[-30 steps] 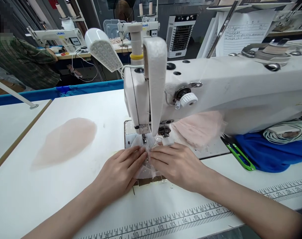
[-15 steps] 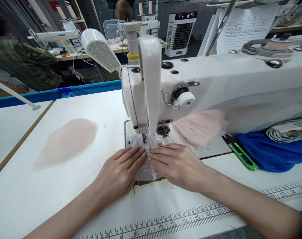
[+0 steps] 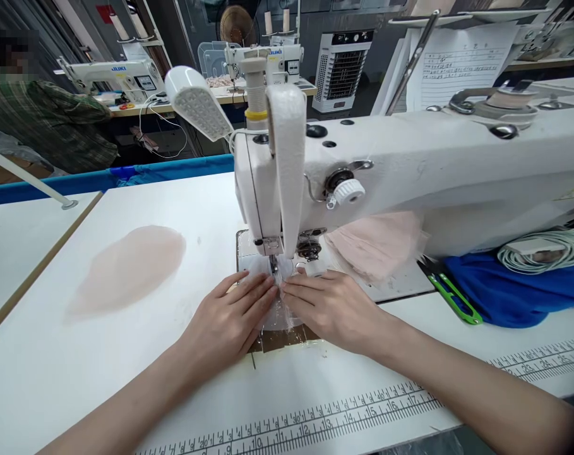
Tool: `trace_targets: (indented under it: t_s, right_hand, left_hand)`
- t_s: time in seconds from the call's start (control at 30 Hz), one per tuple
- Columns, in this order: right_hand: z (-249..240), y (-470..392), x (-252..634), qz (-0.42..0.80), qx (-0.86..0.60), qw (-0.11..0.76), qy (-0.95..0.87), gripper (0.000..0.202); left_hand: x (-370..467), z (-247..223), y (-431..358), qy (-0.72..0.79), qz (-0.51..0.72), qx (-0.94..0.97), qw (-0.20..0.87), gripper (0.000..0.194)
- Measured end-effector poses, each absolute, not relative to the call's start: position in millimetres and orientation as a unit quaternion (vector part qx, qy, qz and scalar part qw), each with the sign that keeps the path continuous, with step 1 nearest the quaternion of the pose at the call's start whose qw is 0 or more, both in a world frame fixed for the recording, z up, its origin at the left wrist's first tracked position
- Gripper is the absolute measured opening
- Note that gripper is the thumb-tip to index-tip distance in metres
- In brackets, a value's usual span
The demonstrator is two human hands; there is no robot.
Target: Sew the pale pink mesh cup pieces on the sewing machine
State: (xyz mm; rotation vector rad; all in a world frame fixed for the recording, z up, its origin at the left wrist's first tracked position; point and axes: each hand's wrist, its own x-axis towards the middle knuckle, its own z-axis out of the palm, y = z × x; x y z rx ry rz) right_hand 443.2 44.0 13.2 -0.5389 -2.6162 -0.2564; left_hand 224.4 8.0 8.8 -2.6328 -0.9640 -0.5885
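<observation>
A sheer whitish piece of fabric lies under the needle area of the white sewing machine. My left hand rests flat on its left side, fingers stretched toward the presser foot. From the right, my right hand lies on the fabric too, fingertips close to those of the left. Both hands press from above rather than gripping. Some of the cloth is hidden beneath my fingers. Left of the machine, a thin pale pink fabric piece lies flat on the white table.
Pink fabric pieces are heaped under the machine arm. Green-handled snips lie beside blue cloth and a coiled cord. A printed ruler runs along the front edge. Another person in a plaid shirt sits back left.
The sheer fabric has slid slightly away from me under the presser foot, baring more of the brown strip at its near edge. My hands have stayed on it. The view has shifted slightly.
</observation>
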Motion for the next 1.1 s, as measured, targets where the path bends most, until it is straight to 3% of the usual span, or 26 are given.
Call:
trace_targets:
  t_s: [1.1]
  right_hand:
    - [7, 52, 439, -0.111, -0.231, 0.218, -0.942, 0.028]
  left_hand:
    - [225, 4, 9, -0.387, -0.181, -0.896, 0.123, 0.036]
